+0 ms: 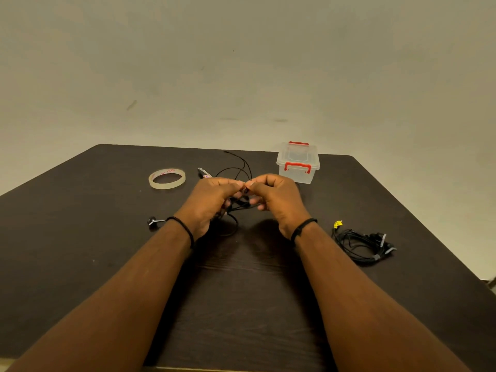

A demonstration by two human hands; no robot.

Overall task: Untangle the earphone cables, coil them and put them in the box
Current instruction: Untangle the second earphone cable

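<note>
- Head view: two bare forearms reach forward over a dark wooden table [241, 291], each wrist ringed by a thin black band.
- The left hand [212, 201] and right hand [276, 201] meet at mid-table, thumbs and forefingers pinched together on a black earphone cable [243, 167]; both hands are closed around its strands.
- The cable's loose loops rise from the pinch and run away from the person toward the far table edge, its long axis lying roughly front to back; a lower loop curls under the left hand onto the tabletop.
- An earbud [153, 221] lies on the table just left of the left wrist; its link to the held cable is hidden by the arm.
- A second bundle of earphones [362, 245], black with a small yellow tag, sits heaped to the right, well apart from the hands.
- The clear plastic box [298, 163], lid on and red clasps showing, stands at the far right, just beyond the right hand.
- A roll of clear tape [167, 178] lies flat at far left; a small pointed tool [204, 173] rests between it and the cable, too obscured to identify.
</note>
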